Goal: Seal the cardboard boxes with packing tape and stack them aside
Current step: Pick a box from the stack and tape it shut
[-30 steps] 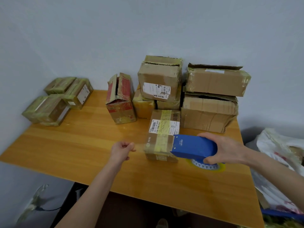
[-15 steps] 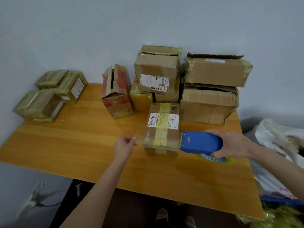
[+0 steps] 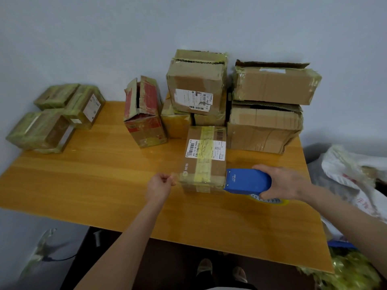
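A small cardboard box (image 3: 204, 158) with a white label and a yellowish tape strip lies in the middle of the wooden table (image 3: 104, 181). My right hand (image 3: 282, 183) grips a blue tape dispenser (image 3: 247, 181) at the box's near right corner. My left hand (image 3: 160, 184) pinches the free end of a clear tape strip (image 3: 178, 177) stretched across the box's near edge. Several taped boxes (image 3: 56, 118) sit at the far left of the table.
Untaped boxes stand at the back: a red box (image 3: 144, 114) with open flaps, a labelled box (image 3: 196, 84) on smaller ones, and two big stacked boxes (image 3: 270, 105). White and yellow bags (image 3: 356, 174) lie right of the table. The wall runs behind.
The dispenser has shifted right, from over the box's near end to its right corner. My left hand keeps pinching the tape end close to the box's left side.
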The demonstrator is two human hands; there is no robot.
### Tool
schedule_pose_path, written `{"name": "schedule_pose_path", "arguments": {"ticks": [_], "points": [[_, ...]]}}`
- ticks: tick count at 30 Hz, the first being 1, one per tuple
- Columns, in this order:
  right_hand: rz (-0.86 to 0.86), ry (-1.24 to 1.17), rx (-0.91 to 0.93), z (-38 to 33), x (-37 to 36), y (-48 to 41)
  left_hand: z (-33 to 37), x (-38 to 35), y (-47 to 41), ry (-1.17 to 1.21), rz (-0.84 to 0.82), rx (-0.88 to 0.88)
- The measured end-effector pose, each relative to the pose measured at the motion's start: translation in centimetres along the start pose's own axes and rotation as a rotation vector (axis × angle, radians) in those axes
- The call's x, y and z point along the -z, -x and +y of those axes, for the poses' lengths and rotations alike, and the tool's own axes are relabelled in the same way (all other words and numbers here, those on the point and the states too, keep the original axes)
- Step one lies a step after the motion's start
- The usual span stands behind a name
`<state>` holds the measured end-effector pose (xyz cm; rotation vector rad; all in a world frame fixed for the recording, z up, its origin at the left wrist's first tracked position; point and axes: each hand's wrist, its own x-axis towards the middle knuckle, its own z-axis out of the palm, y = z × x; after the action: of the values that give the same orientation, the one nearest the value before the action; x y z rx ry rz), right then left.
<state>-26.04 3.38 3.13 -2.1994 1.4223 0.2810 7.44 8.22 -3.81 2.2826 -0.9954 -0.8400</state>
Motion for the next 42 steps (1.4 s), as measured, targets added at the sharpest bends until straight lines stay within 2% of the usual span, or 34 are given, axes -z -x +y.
{"name": "schedule_pose_path", "arguments": {"ticks": [4,9,15,17,20,22,23,25,29,38,42], "points": [[-0.026,-0.04,-0.013,-0.3,-1.1,-0.9,0.0,-0.4,-0.8,-0.03,-0.029,0.003],[-0.044,-0.076,-0.045,-0.3,-2.0,-1.1,0.2,-1.5,-0.5,0.064,-0.085,0.015],[-0.035,-0.097,-0.025,-0.2,-2.1,-1.2,1.6,-1.0,-0.1,-0.172,-0.099,-0.034],[-0.038,-0.086,-0.016,-0.2,-2.0,-1.1,1.8,-0.8,0.7,-0.244,-0.003,-0.148],[-0.018,-0.085,0.013,0.1,-1.8,-1.0,2.8,-0.7,3.4,-0.293,0.184,-0.542],[-0.01,-0.074,0.03,0.3,-1.7,-0.9,3.5,-1.7,5.6,-0.441,0.101,-0.818],[-0.004,-0.05,0.033,0.4,-1.6,-0.8,3.6,-2.6,6.4,-0.546,0.007,-0.881],[0.009,0.01,0.038,0.4,-1.5,-0.5,3.4,-4.4,7.0,-0.751,-0.138,-0.873],[-0.003,0.013,0.066,0.5,-1.3,-0.2,2.4,-5.7,6.4,-0.931,-0.207,-0.807],[-0.032,-0.109,0.128,2.7,0.1,0.9,2.3,-5.8,6.2,-0.951,-0.21,-0.803],[-0.077,-0.047,0.048,5.0,0.2,1.9,2.4,-5.7,6.2,-0.963,-0.186,-0.807]]}}
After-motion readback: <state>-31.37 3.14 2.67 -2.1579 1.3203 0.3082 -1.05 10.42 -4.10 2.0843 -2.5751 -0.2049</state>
